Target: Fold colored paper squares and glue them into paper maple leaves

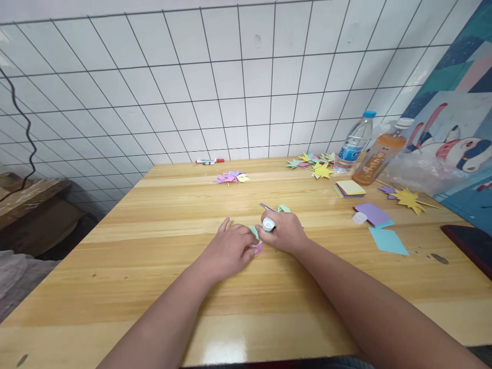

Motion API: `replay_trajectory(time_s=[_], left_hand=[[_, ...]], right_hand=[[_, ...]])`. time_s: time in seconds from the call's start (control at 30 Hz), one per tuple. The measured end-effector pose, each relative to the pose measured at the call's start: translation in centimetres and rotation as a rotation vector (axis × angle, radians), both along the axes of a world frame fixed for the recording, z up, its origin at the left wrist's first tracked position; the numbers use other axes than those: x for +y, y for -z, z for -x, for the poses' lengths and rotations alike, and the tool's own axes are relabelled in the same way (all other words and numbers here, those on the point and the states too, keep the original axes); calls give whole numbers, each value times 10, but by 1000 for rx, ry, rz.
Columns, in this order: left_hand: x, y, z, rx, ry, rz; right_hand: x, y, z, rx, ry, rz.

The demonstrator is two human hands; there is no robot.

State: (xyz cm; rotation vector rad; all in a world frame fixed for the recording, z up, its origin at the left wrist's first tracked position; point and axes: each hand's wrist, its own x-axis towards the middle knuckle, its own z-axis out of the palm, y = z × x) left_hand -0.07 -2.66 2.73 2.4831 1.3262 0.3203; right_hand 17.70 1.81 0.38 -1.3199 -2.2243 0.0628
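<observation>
White tiles (253, 82) rise behind the glossy wooden table (115, 287) beneath both hands (229, 249) (285, 231).

Left hand (229, 248): low over the wooden surface (154, 287), fingers at small green and pink paper (259, 249)
Right hand (286, 231): wrapped around a white-ended tube (268, 224), just beside the left
Markers (209, 161): near the tiled wall (253, 113)
Paper cluster (232, 177): pink, purple, yellow
Bottles (378, 159): clear and orange, behind a paper stack (350, 188)
White cap (359, 219): beside purple paper (372, 213)
</observation>
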Motion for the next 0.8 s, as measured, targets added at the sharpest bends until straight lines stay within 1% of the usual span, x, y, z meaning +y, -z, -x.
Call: replay_trajectory(time_s=[0.23,0.43,0.67,0.8], left_hand=[[1,1,1,-20,8,29],[2,1,1,-14,25,21],[2,3,2,-3,38,2],[2,3,1,2,40,-11]], right_hand=[[1,1,-6,61,-71,8],[0,-4,-10,171,10,27],[2,0,-4,68,-44,40],[2,2,-2,44,-28,10]])
